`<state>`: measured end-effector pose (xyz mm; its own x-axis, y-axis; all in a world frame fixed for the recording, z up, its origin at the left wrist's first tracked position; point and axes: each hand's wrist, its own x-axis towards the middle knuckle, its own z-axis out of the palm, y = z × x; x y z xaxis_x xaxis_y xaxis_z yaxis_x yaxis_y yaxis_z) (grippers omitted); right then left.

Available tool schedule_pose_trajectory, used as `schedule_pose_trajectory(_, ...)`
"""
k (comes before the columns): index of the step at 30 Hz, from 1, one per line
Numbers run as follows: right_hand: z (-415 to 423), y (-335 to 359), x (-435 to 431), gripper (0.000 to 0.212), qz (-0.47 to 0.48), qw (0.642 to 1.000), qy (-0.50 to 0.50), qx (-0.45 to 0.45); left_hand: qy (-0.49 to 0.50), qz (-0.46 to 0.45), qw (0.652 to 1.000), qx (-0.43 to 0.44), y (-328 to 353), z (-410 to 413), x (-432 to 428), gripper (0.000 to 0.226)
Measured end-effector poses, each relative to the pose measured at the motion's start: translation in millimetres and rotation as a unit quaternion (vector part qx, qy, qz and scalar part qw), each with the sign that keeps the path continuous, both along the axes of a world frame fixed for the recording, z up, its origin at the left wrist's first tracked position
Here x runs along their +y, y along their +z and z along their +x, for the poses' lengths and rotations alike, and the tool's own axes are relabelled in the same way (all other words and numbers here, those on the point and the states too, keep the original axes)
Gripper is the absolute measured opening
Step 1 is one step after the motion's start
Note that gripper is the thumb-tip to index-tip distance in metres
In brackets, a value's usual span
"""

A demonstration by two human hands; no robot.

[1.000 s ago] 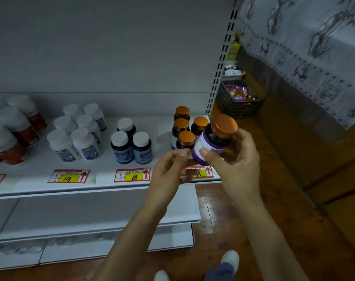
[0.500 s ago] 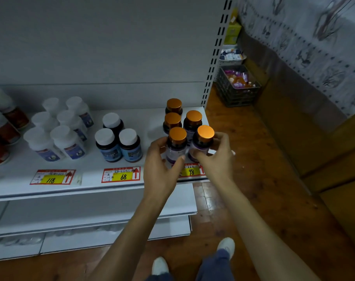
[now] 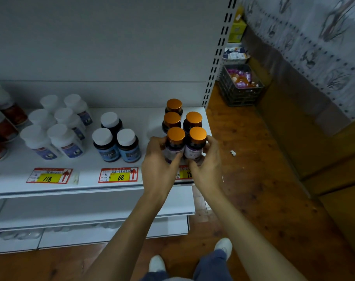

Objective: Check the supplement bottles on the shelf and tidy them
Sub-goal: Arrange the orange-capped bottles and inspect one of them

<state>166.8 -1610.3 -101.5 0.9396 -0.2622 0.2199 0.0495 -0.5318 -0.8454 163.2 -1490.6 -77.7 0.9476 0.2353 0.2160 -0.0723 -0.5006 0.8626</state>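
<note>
- My left hand (image 3: 159, 169) and right hand (image 3: 208, 169) cup two dark bottles with copper-orange caps (image 3: 185, 144), labels white and purple.
- White-capped dark bottles with blue labels (image 3: 116, 146).
- Yellow-and-red price tag (image 3: 118, 175) on the white metal shelf (image 3: 87, 185).
- Reddish-brown wooden floor (image 3: 253, 179).

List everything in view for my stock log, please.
orange-capped bottles: five, dark, shelf's right end
blue-label bottles: three, white caps, shelf middle
white bottles: six, left of those
red-label bottles: several, cut off at the left edge
price tags: three, red and yellow, shelf front
shelf: white
crate: one, dark, on the floor
left hand, right hand: cupping the front two orange-capped bottles
</note>
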Motion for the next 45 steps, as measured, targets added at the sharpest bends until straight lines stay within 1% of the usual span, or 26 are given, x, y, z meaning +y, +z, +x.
schedule_pose_trajectory(4,2,4,-2,0.069,-0.004,1.0,0.007,0.02,-0.016,0.013,1.0,-0.002,3,1,2,0.044)
schedule_pose_trajectory(6,-1,8,-5,0.077,0.01,0.999,0.018,0.044,-0.022,0.014,1.0,-0.001,5,-2,4,0.046)
schedule_pose_trajectory(8,-8,15,-4,0.085,0.036,0.998,0.004,0.054,-0.019,-0.004,1.0,0.001,9,-10,7,0.048)
schedule_pose_trajectory(9,-13,19,-3,0.085,0.049,0.998,-0.011,0.039,-0.016,-0.021,1.0,-0.002,11,-14,8,0.049)
schedule_pose_trajectory(11,-26,31,4,0.077,0.063,0.997,-0.053,-0.008,-0.006,-0.056,0.998,-0.015,17,-24,12,0.049)
schedule_pose_trajectory(13,-41,43,11,0.061,0.08,0.993,-0.06,-0.056,-0.004,-0.082,0.996,-0.041,27,-34,17,0.049)
schedule_pose_trajectory(15,-55,56,19,0.055,0.099,0.991,-0.016,-0.092,-0.023,-0.122,0.99,-0.071,39,-40,24,0.047)
schedule_pose_trajectory(17,-64,66,27,0.052,0.12,0.986,0.049,-0.108,-0.052,-0.184,0.977,-0.092,54,-45,32,0.044)
schedule_pose_trajectory(20,-71,78,41,0.056,0.181,0.972,0.129,-0.074,-0.114,-0.272,0.951,-0.089,74,-53,43,0.042)
schedule_pose_trajectory(22,-73,84,47,0.057,0.198,0.968,0.141,-0.06,-0.136,-0.308,0.939,-0.071,83,-59,48,0.039)
schedule_pose_trajectory(24,-76,88,53,0.055,0.195,0.969,0.128,-0.08,-0.14,-0.354,0.923,-0.048,89,-63,52,0.033)
schedule_pose_trajectory(25,-78,90,56,0.055,0.187,0.971,0.117,-0.096,-0.144,-0.382,0.912,-0.033,91,-64,53,0.031)
schedule_pose_trajectory(27,-81,90,63,0.058,0.151,0.977,0.093,-0.123,-0.146,-0.42,0.896,-0.003,95,-65,54,0.036)
schedule_pose_trajectory(29,-83,88,71,0.061,0.097,0.982,0.071,-0.148,-0.129,-0.438,0.889,0.023,101,-66,53,0.047)
schedule_pose_trajectory(32,-86,87,80,0.064,0.032,0.982,0.048,-0.179,-0.11,-0.469,0.875,0.043,104,-66,53,0.05)
schedule_pose_trajectory(35,-88,91,79,0.064,0.04,0.983,0.05,-0.172,-0.107,-0.468,0.876,0.038,105,-67,52,0.05)
schedule_pose_trajectory(38,-89,96,76,0.067,0.054,0.985,0.052,-0.158,-0.128,-0.45,0.883,0.031,108,-70,50,0.054)
schedule_pose_trajectory(39,-89,97,76,0.068,0.044,0.984,0.046,-0.164,-0.136,-0.444,0.885,0.03,109,-71,47,0.055)
schedule_pose_trajectory(41,-87,97,76,0.069,-0.019,0.977,0.021,-0.213,-0.139,-0.439,0.887,0.037,110,-73,42,0.058)
schedule_pose_trajectory(43,-86,95,74,0.067,-0.096,0.957,-0.002,-0.274,-0.131,-0.452,0.881,0.053,110,-75,38,0.061)
schedule_pose_trajectory(45,-87,96,70,0.064,-0.151,0.939,-0.013,-0.308,-0.124,-0.48,0.866,0.066,109,-75,37,0.053)
